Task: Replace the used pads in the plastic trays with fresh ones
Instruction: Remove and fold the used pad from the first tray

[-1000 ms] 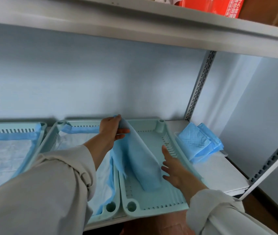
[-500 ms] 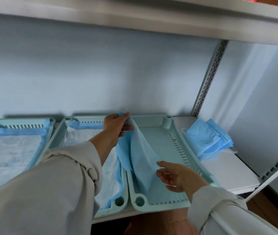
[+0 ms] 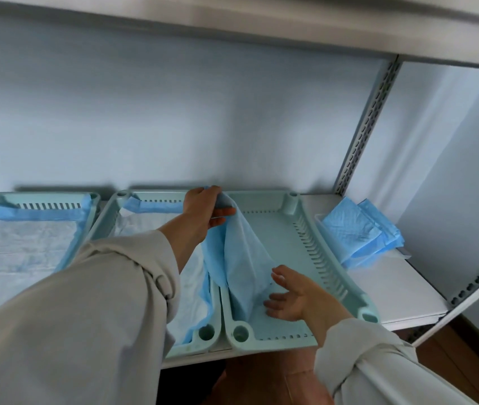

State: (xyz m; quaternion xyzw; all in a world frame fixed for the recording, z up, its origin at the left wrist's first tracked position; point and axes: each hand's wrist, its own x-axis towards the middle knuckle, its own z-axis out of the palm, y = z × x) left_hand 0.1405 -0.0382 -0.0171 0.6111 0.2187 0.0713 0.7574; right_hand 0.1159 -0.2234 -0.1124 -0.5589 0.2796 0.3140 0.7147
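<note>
Right hand (image 3: 295, 299) nearest: fingers spread and relaxed, palm against the lower part of the blue pad (image 3: 239, 258), not gripping it. Half a second ago it was cupped beside the pad's edge; a second ago it lay flat on the tray floor further right. The pad's bottom end sits on the floor of the right tray (image 3: 334, 276), left half, near the front rim. The rest is draped up like a tent to the back left corner. There the left hand (image 3: 204, 209) pinches the top corner between thumb and fingers, same grip and spot as in both earlier frames. Middle tray (image 3: 106, 211) and left tray (image 3: 93, 201) are already lined with pads. Far right on the white shelf (image 3: 401, 290): stack of folded pads (image 3: 358, 232), unmoved, just beside the right tray.
</note>
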